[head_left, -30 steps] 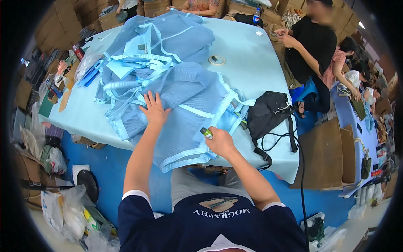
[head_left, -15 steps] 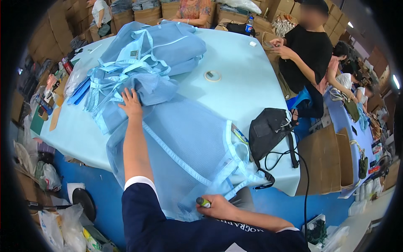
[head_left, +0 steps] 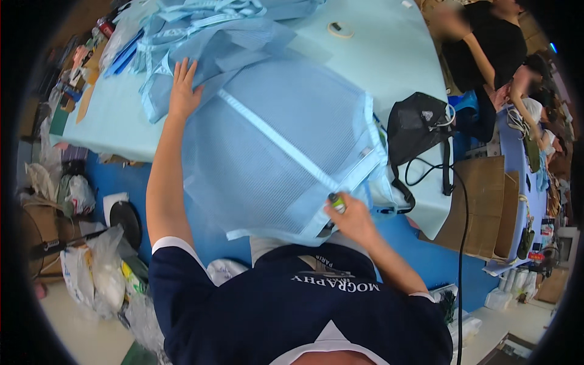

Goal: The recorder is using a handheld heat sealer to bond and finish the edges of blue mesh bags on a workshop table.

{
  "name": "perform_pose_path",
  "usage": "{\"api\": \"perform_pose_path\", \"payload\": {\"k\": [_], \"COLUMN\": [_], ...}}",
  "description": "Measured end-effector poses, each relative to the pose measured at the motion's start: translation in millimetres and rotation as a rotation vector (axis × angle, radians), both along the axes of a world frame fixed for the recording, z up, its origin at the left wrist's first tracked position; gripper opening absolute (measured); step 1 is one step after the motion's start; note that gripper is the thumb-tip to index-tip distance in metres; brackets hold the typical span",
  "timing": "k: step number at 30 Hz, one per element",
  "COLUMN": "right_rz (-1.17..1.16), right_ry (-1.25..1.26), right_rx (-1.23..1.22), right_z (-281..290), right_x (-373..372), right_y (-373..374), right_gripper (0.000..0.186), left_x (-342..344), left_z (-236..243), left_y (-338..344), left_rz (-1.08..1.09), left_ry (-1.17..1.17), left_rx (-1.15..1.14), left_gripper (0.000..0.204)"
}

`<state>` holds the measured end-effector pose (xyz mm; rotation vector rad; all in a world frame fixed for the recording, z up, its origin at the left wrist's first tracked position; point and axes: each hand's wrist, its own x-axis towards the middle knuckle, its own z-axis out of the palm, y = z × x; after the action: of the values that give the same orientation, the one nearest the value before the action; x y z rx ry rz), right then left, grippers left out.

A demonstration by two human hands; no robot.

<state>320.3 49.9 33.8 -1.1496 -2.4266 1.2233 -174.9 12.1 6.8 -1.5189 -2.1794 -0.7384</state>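
A light blue mesh piece, edged and crossed by paler blue tape, spreads from the table's near part down toward my lap. On its upper left my left hand lies open, fingers stretched out flat against the fabric. At its lower right corner, close to the taped edge, my right hand is closed around a short green cylinder with a dark end. What kind of tool this is does not show clearly. A heap of similar blue mesh with tape straps lies beyond my left hand.
The pale blue table bears a tape roll and a black mesh bag. A black cord hangs at the right, by an open cardboard box. Plastic bags lie lower left. A person in black stands far right.
My view has tipped downward. My right hand has moved up and right with the green cylinder, to the mesh's taped corner. The mesh is spread flatter; my left hand stays on it.
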Motion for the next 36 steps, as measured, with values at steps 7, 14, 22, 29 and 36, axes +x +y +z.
{"api": "perform_pose_path", "payload": {"k": [7,14,22,29,36], "right_rz": [-0.065,-0.216,-0.232,-0.25,-0.344], "right_ry": [0.111,0.181,0.132,0.111,0.26], "right_rx": [-0.03,-0.172,-0.148,-0.127,-0.211], "right_z": [-11,-23,-22,-17,0], "right_x": [-5,-4,-9,-23,-57], "right_y": [28,40,47,56,85], "right_gripper": [0.023,0.02,0.018,0.019,0.016], "left_x": [87,173,271,302,235], "left_z": [5,0,-14,-28,-34], "left_y": [-53,-78,-80,-56,-23], "left_rz": [0.225,0.055,-0.048,-0.016,0.071], "left_ry": [0.065,-0.167,-0.369,-0.13,-0.062], "left_rx": [-0.089,-0.153,-0.116,-0.392,-0.463], "left_gripper": [0.063,0.041,0.054,0.079,0.069]}}
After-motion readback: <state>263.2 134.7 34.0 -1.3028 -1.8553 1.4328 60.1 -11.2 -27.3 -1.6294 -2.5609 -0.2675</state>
